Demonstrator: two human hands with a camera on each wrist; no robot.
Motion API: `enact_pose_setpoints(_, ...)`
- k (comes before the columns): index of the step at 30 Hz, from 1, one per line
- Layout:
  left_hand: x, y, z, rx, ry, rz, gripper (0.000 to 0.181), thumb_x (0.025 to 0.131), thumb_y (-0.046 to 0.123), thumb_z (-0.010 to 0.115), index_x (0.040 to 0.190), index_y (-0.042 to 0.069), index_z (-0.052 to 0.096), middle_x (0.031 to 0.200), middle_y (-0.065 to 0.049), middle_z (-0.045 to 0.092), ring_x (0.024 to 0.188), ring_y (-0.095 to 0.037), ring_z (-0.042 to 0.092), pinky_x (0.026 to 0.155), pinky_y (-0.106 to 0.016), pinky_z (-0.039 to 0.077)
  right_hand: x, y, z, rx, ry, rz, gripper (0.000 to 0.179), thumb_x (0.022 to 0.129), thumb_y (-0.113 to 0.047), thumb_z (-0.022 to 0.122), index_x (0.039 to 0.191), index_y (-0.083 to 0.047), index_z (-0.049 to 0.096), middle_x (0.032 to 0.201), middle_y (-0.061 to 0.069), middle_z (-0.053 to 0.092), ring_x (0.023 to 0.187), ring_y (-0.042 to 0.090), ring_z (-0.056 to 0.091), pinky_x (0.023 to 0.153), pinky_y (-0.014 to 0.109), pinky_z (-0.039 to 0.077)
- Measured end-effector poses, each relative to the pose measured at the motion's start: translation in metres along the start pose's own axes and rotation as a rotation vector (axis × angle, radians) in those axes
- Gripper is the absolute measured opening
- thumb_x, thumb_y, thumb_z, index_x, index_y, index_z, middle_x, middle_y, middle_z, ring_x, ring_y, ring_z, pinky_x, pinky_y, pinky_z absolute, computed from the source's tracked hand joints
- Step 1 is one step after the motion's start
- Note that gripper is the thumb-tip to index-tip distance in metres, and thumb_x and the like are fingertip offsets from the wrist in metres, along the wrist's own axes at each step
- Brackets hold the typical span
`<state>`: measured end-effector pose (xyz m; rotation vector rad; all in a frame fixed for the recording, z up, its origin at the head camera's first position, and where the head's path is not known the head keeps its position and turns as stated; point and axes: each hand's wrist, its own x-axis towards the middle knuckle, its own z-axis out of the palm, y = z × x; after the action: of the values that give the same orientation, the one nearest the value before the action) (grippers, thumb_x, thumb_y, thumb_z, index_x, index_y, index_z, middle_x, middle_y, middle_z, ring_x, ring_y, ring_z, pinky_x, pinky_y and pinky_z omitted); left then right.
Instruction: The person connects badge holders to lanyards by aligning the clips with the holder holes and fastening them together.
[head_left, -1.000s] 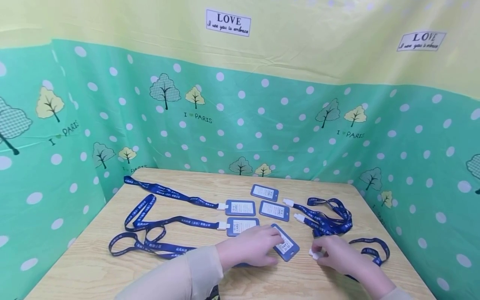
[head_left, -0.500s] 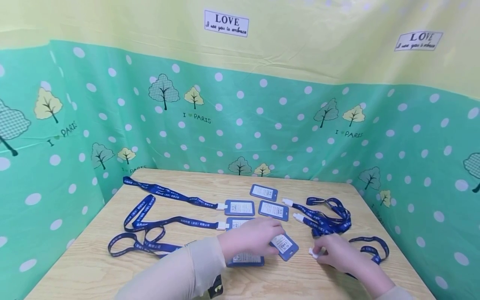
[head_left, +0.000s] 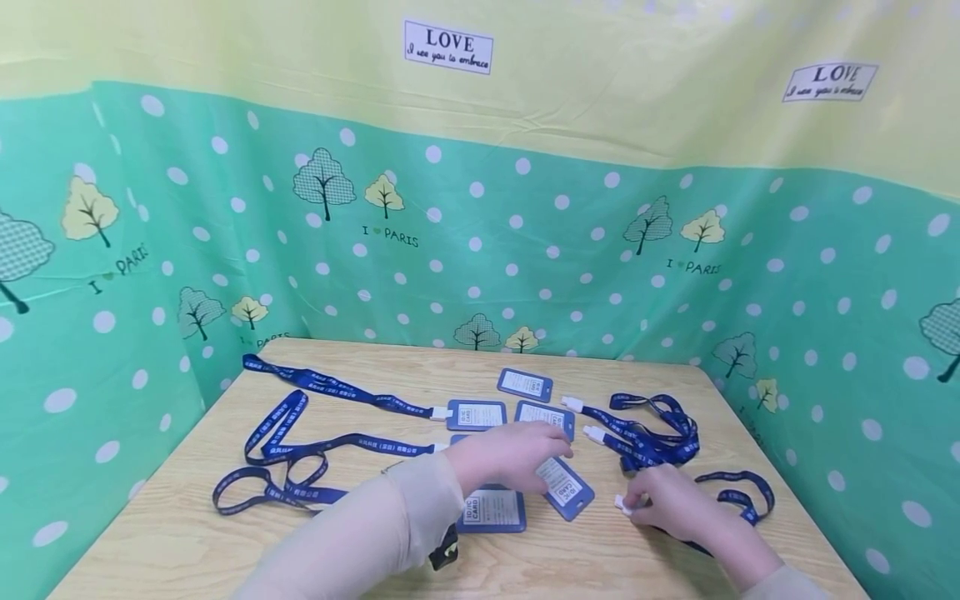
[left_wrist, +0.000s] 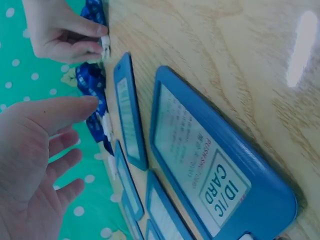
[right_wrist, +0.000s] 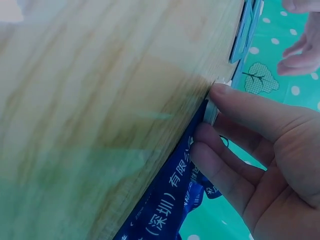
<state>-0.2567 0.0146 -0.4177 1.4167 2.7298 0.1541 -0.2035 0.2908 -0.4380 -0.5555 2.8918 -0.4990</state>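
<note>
My left hand (head_left: 517, 457) hovers over the blue ID card holders with its fingers loosely bent. In the left wrist view that hand (left_wrist: 40, 160) touches nothing. Just right of it, a tilted card holder (head_left: 567, 492) lies on the table with no lanyard on it. Another holder (head_left: 491, 512) lies below the left wrist, and more are partly hidden by the hand. Further right, my right hand (head_left: 667, 500) pinches the white plastic clip (right_wrist: 211, 111) of a dark blue lanyard (right_wrist: 167, 195) between thumb and fingers, low at the tabletop.
Card holders joined to lanyards (head_left: 337, 383) spread over the left side of the wooden table (head_left: 585, 562). Loose holders (head_left: 525, 384) lie at the back centre. Lanyards with white clips (head_left: 660, 437) are bunched at the right. A patterned curtain (head_left: 480, 225) surrounds the table.
My left hand has drawn away from the tilted card holder and lifted up and back, uncovering more of that holder and the one below. The right hand keeps its pinch, almost still.
</note>
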Motion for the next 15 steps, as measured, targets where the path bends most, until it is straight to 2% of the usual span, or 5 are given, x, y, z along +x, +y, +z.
enact_pose_setpoints(7,0.006,-0.002,0.009,-0.022,-0.061,-0.03,0.068,0.081,0.023,0.086,0.143,0.027,0.058,0.154,0.011,0.045,0.142,-0.012,0.041,0.115,-0.033,0.039,-0.001,-0.002,-0.002,-0.009,-0.003,0.002,0.017,0.076,-0.008,0.087,0.082,-0.02,0.078,0.085,-0.01,0.07,0.074,0.007,0.06,0.064,0.027,0.056)
enact_pose_setpoints(15,0.011,-0.005,0.02,-0.02,-0.117,-0.047,0.068,0.084,0.022,0.084,0.146,0.031,0.056,0.155,0.014,0.044,0.142,-0.012,0.041,0.114,-0.034,0.039,0.001,-0.005,-0.002,-0.009,0.0,0.04,0.018,0.075,-0.007,0.088,0.08,-0.02,0.078,0.082,-0.011,0.069,0.069,0.007,0.056,0.062,0.026,0.053)
